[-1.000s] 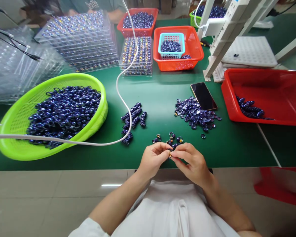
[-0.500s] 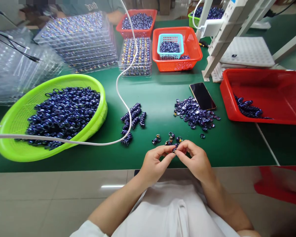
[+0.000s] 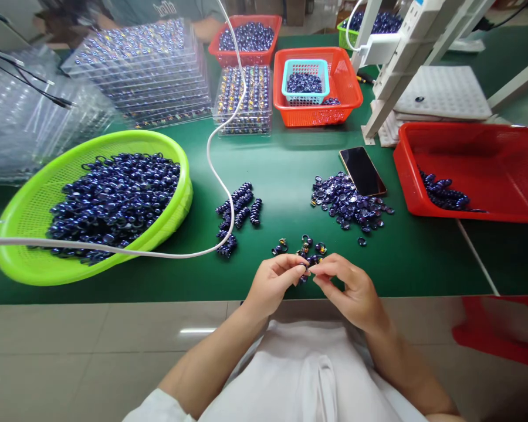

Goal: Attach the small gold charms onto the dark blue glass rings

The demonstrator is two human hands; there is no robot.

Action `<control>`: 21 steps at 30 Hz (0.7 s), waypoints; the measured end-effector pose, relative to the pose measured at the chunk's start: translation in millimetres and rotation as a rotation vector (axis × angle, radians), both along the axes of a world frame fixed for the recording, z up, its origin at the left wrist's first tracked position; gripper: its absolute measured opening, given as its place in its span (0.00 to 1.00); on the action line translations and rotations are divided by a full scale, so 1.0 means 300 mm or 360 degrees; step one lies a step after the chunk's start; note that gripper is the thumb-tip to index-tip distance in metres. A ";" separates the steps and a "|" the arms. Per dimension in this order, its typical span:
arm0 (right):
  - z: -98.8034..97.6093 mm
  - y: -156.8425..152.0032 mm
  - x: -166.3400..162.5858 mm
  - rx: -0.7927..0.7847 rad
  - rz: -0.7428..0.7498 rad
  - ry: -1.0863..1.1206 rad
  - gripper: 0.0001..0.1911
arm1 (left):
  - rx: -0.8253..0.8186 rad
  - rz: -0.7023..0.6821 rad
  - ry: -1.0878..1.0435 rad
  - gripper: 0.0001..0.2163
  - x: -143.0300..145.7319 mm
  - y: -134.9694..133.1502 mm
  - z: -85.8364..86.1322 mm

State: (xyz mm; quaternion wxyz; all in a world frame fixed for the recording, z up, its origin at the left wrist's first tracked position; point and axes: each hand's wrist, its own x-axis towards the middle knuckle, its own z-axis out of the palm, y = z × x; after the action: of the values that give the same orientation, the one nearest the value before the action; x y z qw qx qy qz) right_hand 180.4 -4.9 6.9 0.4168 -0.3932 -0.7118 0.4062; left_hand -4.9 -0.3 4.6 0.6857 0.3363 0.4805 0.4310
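Bright, even light; pale sheen on green tabletop point(image 3: 286, 167); white glare on floor point(image 3: 136, 328); plastic trays point(image 3: 9, 126) far left blurred.

head view | forward, down onto table point(image 3: 286, 164) | hands point(image 3: 268, 287) point(image 3: 354, 293) near | far side perhaps blurred

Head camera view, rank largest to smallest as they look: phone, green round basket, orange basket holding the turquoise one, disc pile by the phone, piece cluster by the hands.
1. Green round basket
2. Orange basket
3. Disc pile
Unranked: phone and piece cluster; the cluster is scattered and partly hidden.
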 end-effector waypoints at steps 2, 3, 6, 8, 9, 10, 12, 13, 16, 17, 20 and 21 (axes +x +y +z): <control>-0.002 -0.007 0.001 0.0132 0.0008 -0.0053 0.15 | -0.0041 0.0035 -0.0066 0.08 0.000 0.001 -0.014; -0.004 -0.010 0.000 0.0219 0.0017 -0.0098 0.16 | -0.0064 0.0039 -0.0091 0.08 0.002 0.001 -0.018; -0.014 -0.016 -0.007 0.0498 0.0037 -0.0303 0.19 | -0.0150 0.0051 -0.0158 0.08 0.010 0.002 -0.023; -0.023 -0.018 -0.015 0.0612 -0.0001 -0.0429 0.19 | -0.0214 0.0084 -0.0208 0.09 0.017 0.003 -0.019; -0.028 -0.019 -0.020 0.0638 -0.0032 -0.0463 0.18 | -0.0241 0.0104 -0.0231 0.09 0.021 0.004 -0.016; -0.032 -0.019 -0.026 0.0648 -0.0061 -0.0479 0.18 | -0.0261 0.0123 -0.0254 0.09 0.023 0.005 -0.013; -0.037 -0.019 -0.036 0.0633 -0.0092 -0.0464 0.17 | -0.0273 0.0150 -0.0311 0.10 0.027 0.008 -0.006; -0.039 -0.018 -0.041 0.0619 -0.0098 -0.0444 0.16 | -0.0268 0.0157 -0.0341 0.10 0.027 0.009 -0.003; -0.041 -0.019 -0.054 0.0565 -0.0117 -0.0380 0.15 | -0.0236 0.0169 -0.0378 0.10 0.024 0.011 -0.003; -0.041 -0.019 -0.057 0.0551 -0.0132 -0.0352 0.15 | -0.0224 0.0167 -0.0367 0.10 0.023 0.011 -0.005; -0.032 -0.022 -0.059 0.0461 -0.0188 -0.0212 0.15 | -0.0155 0.0149 -0.0283 0.09 0.021 0.005 -0.015; -0.027 -0.023 -0.056 0.0386 -0.0198 -0.0142 0.15 | -0.0124 0.0140 -0.0246 0.09 0.021 0.002 -0.016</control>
State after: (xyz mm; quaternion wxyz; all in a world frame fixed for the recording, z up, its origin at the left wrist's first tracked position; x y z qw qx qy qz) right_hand 163.6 -11.7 -1.2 0.4535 -0.4011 -0.7477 0.2726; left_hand 1.5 0.3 -0.3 0.7138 0.2537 0.4570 0.4662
